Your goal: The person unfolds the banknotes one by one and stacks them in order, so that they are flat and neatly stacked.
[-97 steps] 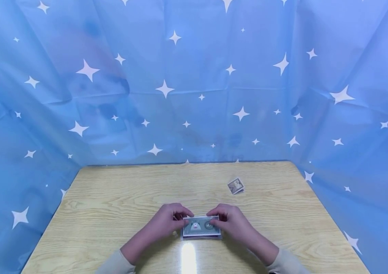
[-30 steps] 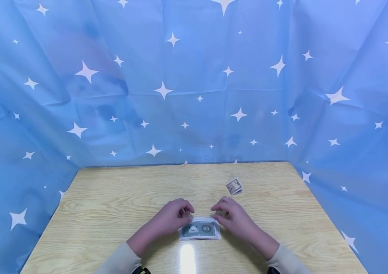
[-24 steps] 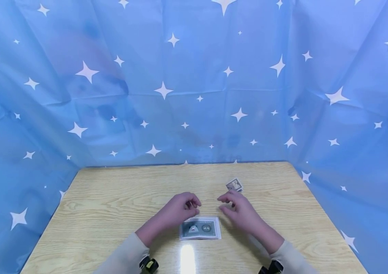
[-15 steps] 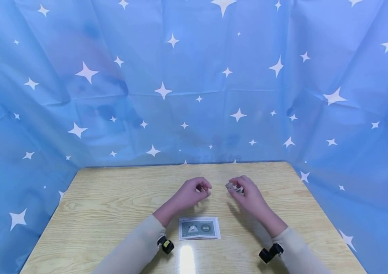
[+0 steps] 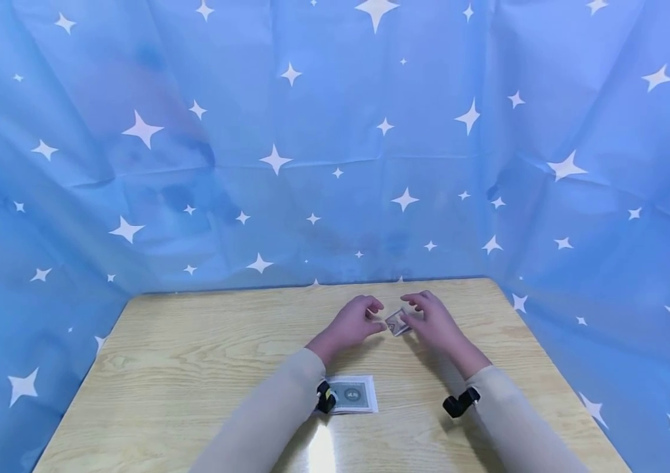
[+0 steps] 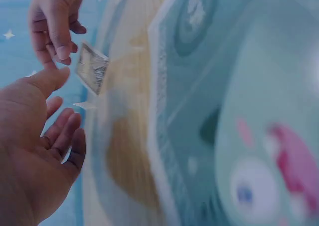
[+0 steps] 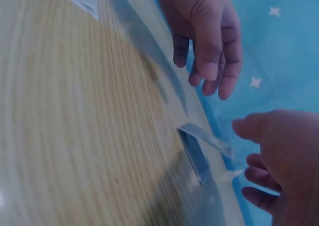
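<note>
A small folded play banknote point(image 5: 394, 324) lies toward the back right of the table, between my two hands. In the right wrist view that folded note point(image 7: 194, 153) stands partly sprung apart like a V. My left hand point(image 5: 351, 326) hovers at its left side, fingers loosely curved and holding nothing. My right hand point(image 5: 437, 326) is at its right side, thumb and fingers apart, and in the right wrist view a gap shows between thumb and note. Nearer to me lies a stack of greenish play banknotes point(image 5: 353, 394), partly hidden by my left wrist's camera.
The wood-grain table point(image 5: 193, 368) has its back edge against a blue curtain with white stars point(image 5: 311, 164). A bright light reflection sits below the stack. A black wrist camera point(image 5: 461, 402) is strapped to my right wrist.
Both hands have left the banknote stack and moved up and right to the small folded note. The stack now lies flat where it was released.
</note>
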{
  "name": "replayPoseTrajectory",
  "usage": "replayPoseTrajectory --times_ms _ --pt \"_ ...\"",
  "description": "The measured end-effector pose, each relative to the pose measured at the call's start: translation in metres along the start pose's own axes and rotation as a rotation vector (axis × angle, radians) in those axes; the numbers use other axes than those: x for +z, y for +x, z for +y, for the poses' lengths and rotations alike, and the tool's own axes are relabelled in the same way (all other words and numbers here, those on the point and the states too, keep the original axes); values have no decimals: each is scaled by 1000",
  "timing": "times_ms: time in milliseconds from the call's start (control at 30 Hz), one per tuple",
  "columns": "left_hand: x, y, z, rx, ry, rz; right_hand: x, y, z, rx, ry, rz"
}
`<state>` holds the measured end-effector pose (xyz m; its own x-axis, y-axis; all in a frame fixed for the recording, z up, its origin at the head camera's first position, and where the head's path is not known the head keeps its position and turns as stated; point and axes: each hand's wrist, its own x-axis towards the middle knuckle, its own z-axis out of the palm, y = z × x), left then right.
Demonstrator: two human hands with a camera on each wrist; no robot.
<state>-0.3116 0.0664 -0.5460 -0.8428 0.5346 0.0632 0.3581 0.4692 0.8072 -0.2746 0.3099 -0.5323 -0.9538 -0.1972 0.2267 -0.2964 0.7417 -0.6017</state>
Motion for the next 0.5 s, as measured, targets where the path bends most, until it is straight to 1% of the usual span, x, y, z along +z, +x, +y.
replayPoseTrajectory --times_ms 100,200,300,400,500 --pt "8 6 -1 -7 57 12 2 5 5 0 -4 -57" --pt "15 11 -2 -23 132 20 2 8 10 -6 -14 -104" --pt "21 16 -1 -24 198 40 3 11 14 -22 -26 -132" --pt "28 20 0 -17 241 60 3 13 16 -39 -25 -155" --pt "34 23 -1 -22 290 63 4 14 18 -53 -19 -184"
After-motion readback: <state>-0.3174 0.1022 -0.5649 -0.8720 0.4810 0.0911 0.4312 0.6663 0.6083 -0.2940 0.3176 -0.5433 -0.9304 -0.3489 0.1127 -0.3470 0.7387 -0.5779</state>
